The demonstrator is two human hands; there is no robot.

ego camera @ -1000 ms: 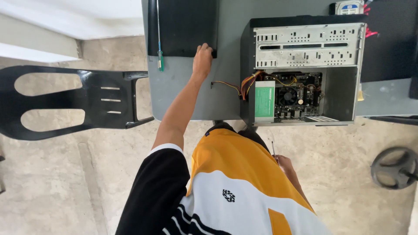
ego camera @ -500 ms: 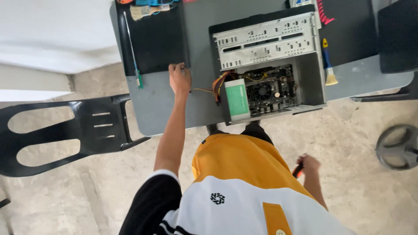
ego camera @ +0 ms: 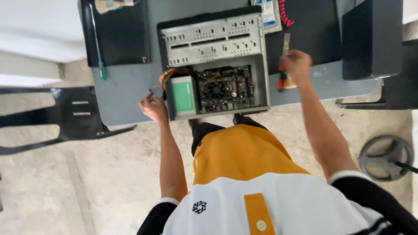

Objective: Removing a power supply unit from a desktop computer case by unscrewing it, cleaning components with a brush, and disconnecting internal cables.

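An open desktop computer case (ego camera: 213, 39) lies on a grey table (ego camera: 126, 95), its motherboard (ego camera: 226, 89) and a green-labelled part (ego camera: 183, 95) exposed. My left hand (ego camera: 153, 107) hovers at the table's near edge, just left of the case. Its fingers are curled beside the orange and yellow cables (ego camera: 164, 79) that spill from the case; whether it pinches a cable end is unclear. My right hand (ego camera: 297, 63) is on the table right of the case, closed around a red and black screwdriver (ego camera: 281, 80).
A black mat (ego camera: 119, 37) with a green pen (ego camera: 101, 65) lies at the table's left. A black box (ego camera: 370, 39) stands at the right. A black plastic chair (ego camera: 65, 115) is left of the table and a chair base (ego camera: 385, 156) sits on the floor at right.
My left hand has drawn back from the black mat to the table's near edge by the case. My right hand has risen from beside my hip to the table with the screwdriver.
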